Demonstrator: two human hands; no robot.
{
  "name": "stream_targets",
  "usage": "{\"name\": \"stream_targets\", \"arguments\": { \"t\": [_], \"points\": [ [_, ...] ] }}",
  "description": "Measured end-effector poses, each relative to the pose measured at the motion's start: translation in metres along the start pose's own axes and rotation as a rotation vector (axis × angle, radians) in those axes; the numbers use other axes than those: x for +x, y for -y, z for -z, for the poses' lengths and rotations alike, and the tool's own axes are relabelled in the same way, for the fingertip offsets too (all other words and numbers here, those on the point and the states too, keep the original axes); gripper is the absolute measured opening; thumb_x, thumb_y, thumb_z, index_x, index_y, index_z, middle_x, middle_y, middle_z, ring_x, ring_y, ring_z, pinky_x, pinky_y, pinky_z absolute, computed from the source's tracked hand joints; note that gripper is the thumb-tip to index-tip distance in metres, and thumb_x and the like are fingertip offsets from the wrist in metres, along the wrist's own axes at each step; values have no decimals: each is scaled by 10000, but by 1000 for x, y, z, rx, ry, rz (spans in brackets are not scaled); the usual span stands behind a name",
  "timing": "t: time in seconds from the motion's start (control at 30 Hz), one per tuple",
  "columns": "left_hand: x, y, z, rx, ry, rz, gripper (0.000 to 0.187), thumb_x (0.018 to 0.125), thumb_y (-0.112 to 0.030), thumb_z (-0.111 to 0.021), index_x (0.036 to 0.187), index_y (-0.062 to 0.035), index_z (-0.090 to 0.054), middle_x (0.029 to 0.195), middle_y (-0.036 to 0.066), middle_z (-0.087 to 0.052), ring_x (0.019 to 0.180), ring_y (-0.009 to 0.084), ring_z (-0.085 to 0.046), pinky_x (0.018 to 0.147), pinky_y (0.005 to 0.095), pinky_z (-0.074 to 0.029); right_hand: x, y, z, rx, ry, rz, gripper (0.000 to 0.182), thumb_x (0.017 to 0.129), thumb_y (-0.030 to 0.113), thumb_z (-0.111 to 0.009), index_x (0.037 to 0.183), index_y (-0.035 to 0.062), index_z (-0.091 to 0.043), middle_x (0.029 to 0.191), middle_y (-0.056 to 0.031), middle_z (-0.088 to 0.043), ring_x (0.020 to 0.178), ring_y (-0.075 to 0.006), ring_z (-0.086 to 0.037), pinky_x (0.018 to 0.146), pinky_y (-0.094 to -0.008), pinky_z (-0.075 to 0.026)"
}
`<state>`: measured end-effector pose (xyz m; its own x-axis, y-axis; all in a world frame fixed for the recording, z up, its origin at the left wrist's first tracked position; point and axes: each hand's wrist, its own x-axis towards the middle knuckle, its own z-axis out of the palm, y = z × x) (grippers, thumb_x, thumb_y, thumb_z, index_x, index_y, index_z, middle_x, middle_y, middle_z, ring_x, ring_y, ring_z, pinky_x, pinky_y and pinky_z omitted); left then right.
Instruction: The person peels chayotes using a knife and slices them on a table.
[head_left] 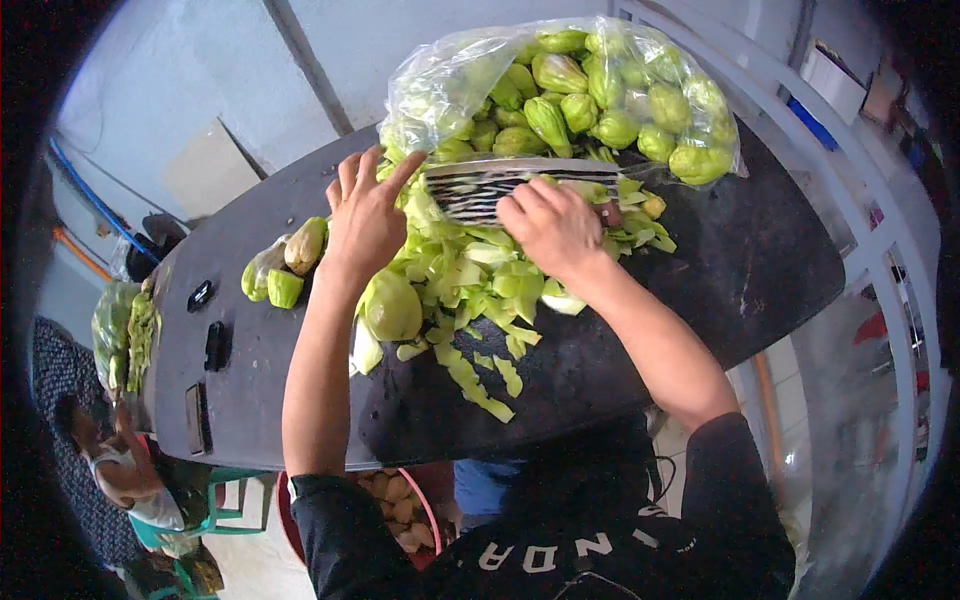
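Observation:
My left hand (pixel 368 218) has its fingers apart, at the left edge of a heap of pale green chayote peels (pixel 465 275). My right hand (pixel 550 222) is closed over the near edge of a flat black-and-white striped piece (pixel 470 193) with a pale rim; what its fingers grip is hidden. A brownish end shows just right of that hand. A large peeled chayote (pixel 392 306) sits below my left hand. Unpeeled chayotes (pixel 546 125) fill a clear plastic bag (pixel 440 85) behind the striped piece. Several more chayotes (pixel 285 288) lie left of my left wrist.
The dark table (pixel 740 270) has a phone-like object (pixel 198 418) and two small black items near its left end. A red tub (pixel 428 510) with brownish pieces stands below the front edge. Another person (pixel 130 475) is at lower left. A grey metal railing (pixel 880 240) runs along the right.

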<state>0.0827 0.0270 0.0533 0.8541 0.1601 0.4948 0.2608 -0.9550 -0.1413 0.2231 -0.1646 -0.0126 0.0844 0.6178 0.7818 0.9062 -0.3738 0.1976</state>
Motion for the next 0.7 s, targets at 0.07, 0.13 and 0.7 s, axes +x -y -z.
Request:
{"name": "stream_targets", "arguments": {
  "t": [0.07,0.13,0.7],
  "points": [
    [6,-15,13,-132,-33,-11,738,696,53,-537,1356,-278,-551,1412,134,-423,1311,367,-360,1053,509,-334,2,10,4,97,-112,112,103,719,140,-617,718,116,-517,715,-8,-510,766,-183,-584,573,-319,-485],
    [14,-26,22,-211,-41,-259,760,691,68,-522,1358,-294,-550,1426,129,-413,1292,368,-370,1054,485,-349,2,19,7,83,-152,154,116,708,160,-622,693,128,-512,717,0,-509,765,-172,-570,574,-304,-459],
    [14,-36,35,-140,119,-366,612,658,19,-652,1209,-248,-629,1447,88,-410,1311,366,-356,1028,497,-363,3,19,13,108,-224,200,131,672,188,-624,650,132,-508,708,-2,-499,744,-172,-559,568,-298,-445]
  ]
}}
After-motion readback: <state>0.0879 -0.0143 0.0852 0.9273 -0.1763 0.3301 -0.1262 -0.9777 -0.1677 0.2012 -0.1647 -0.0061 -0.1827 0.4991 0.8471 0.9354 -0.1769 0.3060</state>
